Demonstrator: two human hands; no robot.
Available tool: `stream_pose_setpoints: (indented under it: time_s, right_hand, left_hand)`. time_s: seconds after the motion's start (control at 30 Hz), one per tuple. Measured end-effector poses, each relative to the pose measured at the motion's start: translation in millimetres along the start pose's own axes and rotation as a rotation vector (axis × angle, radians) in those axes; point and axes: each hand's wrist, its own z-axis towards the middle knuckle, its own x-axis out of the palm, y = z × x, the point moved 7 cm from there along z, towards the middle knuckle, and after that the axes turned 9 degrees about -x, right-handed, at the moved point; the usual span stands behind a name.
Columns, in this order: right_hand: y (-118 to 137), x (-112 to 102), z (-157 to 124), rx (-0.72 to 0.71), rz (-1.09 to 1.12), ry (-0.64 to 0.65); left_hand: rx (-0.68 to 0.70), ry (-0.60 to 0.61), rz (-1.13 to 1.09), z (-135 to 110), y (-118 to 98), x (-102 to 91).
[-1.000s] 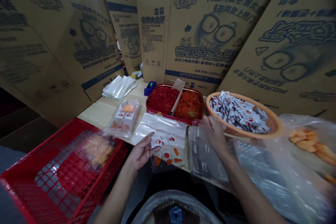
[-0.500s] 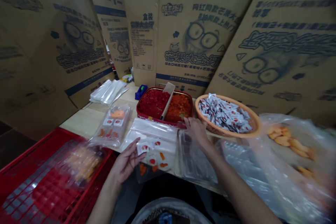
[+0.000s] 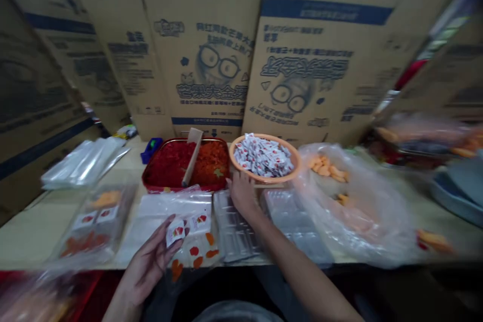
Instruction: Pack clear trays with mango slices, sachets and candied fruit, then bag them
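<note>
The view has swung round since a moment ago, so the surface (image 3: 26, 241) now lies square across the frame, while the hands sit much as they did. The left hand (image 3: 149, 261) is closed on a white sachet with a red mark (image 3: 175, 234), pinched between thumb and fingers. At its 2 o'clock, a second sachet (image 3: 198, 222) and some orange and red pieces (image 3: 198, 261) lie against a clear plastic bag (image 3: 169, 206). The right hand (image 3: 241, 193) is half open with curled fingers, and no held thing shows. At its 12 o'clock, a woven orange basket (image 3: 267, 179) is heaped with sachets; whether the fingertips touch its rim, I cannot tell. At its 11 o'clock sits a red tray (image 3: 162, 187) of diced red and orange pieces, parted by a wooden paddle (image 3: 192, 156). Stacked clear plastic trays (image 3: 236, 226) lie at its 6 o'clock, and a bulging bag of orange pieces (image 3: 350, 206) lies at its 3 o'clock. Printed cardboard cartons (image 3: 204, 60) stand behind.
</note>
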Motion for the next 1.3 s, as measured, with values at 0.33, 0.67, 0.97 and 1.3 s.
stream_pose_setpoints:
  time_s: [0.33, 0.67, 0.97, 1.3]
  right_hand:
    - [-258.2, -89.8, -61.5, 0.483, -0.006, -0.041]
    - [-360.7, -77.0, -104.7, 0.64, 0.061, 0.049]
    - [-219.5, -93.4, -46.8, 0.472, 1.268, -0.053]
    - [-148.3, -65.0, -37.7, 0.485, 1.43, 0.134]
  left_hand:
    - [-0.071, 0.042, 0.166, 25.6, 35.7, 84.4]
    - [-0.224, 0.258, 0.221, 41.7, 91.4, 171.3]
    - [-0.294, 0.324, 0.185, 46.4, 117.8, 198.5]
    - [-0.314, 0.355, 0.169, 40.4, 129.3, 208.1]
